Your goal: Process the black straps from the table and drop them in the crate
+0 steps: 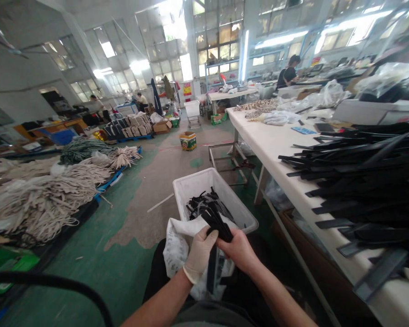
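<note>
A bundle of black strips (215, 220) fans out between my two hands, above my lap. My left hand (200, 254), in a pale glove, pinches the strips from the left. Bare and closed, my right hand (239, 250) grips the same bundle from the right. One black strip (211, 270) hangs down below the left fingers. Just beyond the hands stands a white plastic bin (236, 200) holding more black pieces (204, 202). A white sack (175, 245) with dark print drapes over the bin's near end and my lap.
On the right, a long white table (259, 136) carries a big pile of black strips (368, 181), white gloves (279, 117) and plastic bags. Bundles of beige cords (54, 200) lie at left. A yellow-green carton (187, 141) stands on the floor ahead. Another person (288, 72) works farther back.
</note>
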Demonstrator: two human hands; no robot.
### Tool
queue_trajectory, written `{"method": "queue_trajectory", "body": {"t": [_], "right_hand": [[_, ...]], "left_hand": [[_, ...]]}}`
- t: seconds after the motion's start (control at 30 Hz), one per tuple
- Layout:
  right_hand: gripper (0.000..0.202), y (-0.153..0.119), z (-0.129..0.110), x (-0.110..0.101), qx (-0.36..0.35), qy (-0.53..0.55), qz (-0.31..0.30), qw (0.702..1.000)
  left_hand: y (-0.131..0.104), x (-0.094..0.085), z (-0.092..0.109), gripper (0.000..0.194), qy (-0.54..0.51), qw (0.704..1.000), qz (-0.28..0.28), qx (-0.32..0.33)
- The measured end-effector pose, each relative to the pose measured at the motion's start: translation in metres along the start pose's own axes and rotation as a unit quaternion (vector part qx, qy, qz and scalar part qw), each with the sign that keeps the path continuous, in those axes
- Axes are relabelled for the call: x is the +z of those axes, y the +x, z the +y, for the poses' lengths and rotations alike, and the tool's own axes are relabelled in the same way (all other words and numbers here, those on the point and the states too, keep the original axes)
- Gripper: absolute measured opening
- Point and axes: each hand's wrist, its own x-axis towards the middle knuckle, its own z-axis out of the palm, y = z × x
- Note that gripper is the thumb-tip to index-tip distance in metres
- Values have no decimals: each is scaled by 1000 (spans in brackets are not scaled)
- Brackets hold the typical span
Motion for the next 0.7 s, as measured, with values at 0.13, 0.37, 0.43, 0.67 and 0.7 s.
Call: {"method": "queue_trajectory", "body": {"t": [0.13, 0.37, 0.43, 0.67, 0.7], "right_hand": [[14, 1, -1, 13, 19, 23, 18, 999], [8, 14, 16, 21, 49, -65, 1, 997], [8, 18, 26, 28, 54, -106, -2, 993], [12, 40, 71, 22, 57, -157, -40, 985], [16, 46, 78, 10, 65, -136, -34, 988]], "left_hand": [[6, 2, -15, 29, 59, 992, 91, 60], [35, -3, -16, 35, 11, 981, 188, 35], [51, -9, -10, 34, -32, 974, 221, 38], [120, -39, 19, 23, -174, 945, 269, 72], [132, -43, 27, 23, -181, 940, 273, 90]]}}
